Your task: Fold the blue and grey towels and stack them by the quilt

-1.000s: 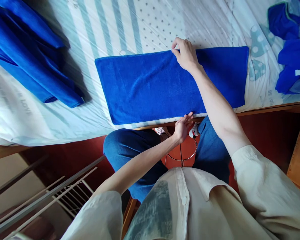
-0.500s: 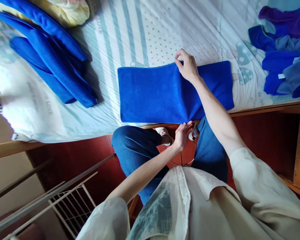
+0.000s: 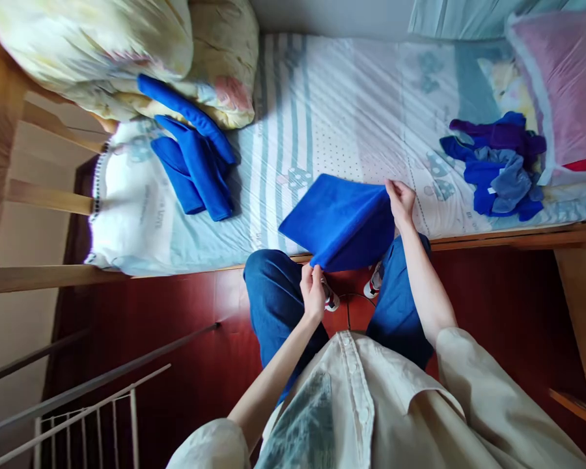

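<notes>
A blue towel (image 3: pixel 342 218) is bent along a slanting crease, partly raised off the front of the bed. My left hand (image 3: pixel 313 290) pinches the crease's near end, just past the bed edge. At the crease's far right end, my right hand (image 3: pixel 401 200) grips the cloth between thumb and fingers. The towel's left part still rests on the sheet, while its right part hangs down over the edge above my knees. Both hands are closed on the cloth, and the towel's underside is hidden.
Rolled or folded blue cloths (image 3: pixel 195 159) lie at left beside a yellow quilt (image 3: pixel 224 71). Crumpled blue and purple cloths (image 3: pixel 502 166) lie at right near a pink pillow (image 3: pixel 576 91). The bed's wooden edge (image 3: pixel 493 238) runs before my knees; a metal rack (image 3: pixel 92 417) stands lower left.
The towel, earlier lying wide on the bed, is now lifted by its crease and turned aslant. My left hand moved left and my right hand moved right and nearer. The view now takes in more of the bed.
</notes>
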`<state>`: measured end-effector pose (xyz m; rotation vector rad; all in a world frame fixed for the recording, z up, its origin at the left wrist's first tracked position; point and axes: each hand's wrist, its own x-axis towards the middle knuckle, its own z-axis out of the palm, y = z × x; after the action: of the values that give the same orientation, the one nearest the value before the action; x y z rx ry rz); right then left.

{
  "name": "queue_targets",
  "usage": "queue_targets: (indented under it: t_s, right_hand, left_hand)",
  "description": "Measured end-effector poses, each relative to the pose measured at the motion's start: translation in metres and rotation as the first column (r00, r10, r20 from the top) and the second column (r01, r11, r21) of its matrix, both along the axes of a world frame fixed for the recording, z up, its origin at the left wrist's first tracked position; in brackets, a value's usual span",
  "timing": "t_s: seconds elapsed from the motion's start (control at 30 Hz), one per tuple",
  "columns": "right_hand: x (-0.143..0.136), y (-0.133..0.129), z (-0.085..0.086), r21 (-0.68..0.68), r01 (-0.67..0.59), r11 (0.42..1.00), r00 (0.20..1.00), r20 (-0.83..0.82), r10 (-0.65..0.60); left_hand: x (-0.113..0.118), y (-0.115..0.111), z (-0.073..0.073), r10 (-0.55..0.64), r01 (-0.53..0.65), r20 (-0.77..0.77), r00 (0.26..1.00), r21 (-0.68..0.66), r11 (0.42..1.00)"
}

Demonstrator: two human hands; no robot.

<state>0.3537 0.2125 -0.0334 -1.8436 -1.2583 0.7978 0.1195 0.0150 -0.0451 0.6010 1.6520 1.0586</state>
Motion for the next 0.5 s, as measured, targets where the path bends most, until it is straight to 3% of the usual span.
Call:
queue_targets:
  t_s: [0.1,0.23,0.37,0.5]
  right_hand:
    - [0.018,-0.032,0.003,0.061,0.120,0.991,0.986,-0.123,-0.112]
    - [0.038,-0.069,0.007,0.118,0.217,0.969,0.937,-0.304,-0.172]
    - [0.052,-0.096,0.026,0.200,0.200,0.959,0.895,-0.436,-0.095]
    - [0.063,-0.113,0.062,0.291,0.122,0.949,0.924,-0.382,-0.002]
  left_hand:
    - [-0.015,0.014,0.021,0.064,-0.042,-0.096,0.993,0.221,0.974]
    - [-0.028,0.038,0.048,0.035,0.019,-0.130,0.991,0.389,0.921]
    - [-0.042,0.067,0.073,0.000,0.074,-0.149,0.989,0.489,0.869]
    - [-0.055,0.094,0.104,-0.017,0.102,-0.151,0.988,0.577,0.810]
